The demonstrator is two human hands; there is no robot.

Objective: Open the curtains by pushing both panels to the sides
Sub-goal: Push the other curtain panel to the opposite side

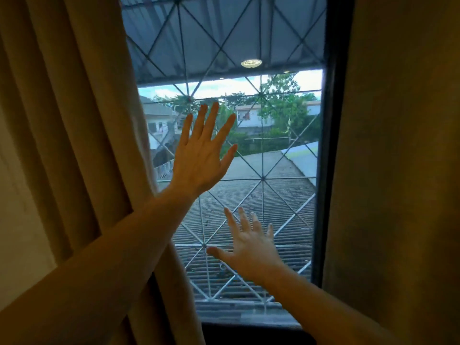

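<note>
Two beige curtain panels frame a window. The left panel hangs in deep folds, its inner edge running down the middle left. The right panel hangs flat past the dark window frame. My left hand is raised with fingers spread, just right of the left panel's edge, and holds nothing; whether it touches the cloth I cannot tell. My right hand is lower, fingers apart, in the gap in front of the glass, well left of the right panel.
The window has a metal grille of crossed bars, with rooftops and trees beyond. A dark frame post stands at the right and a dark sill below. A pale wall lies at far left.
</note>
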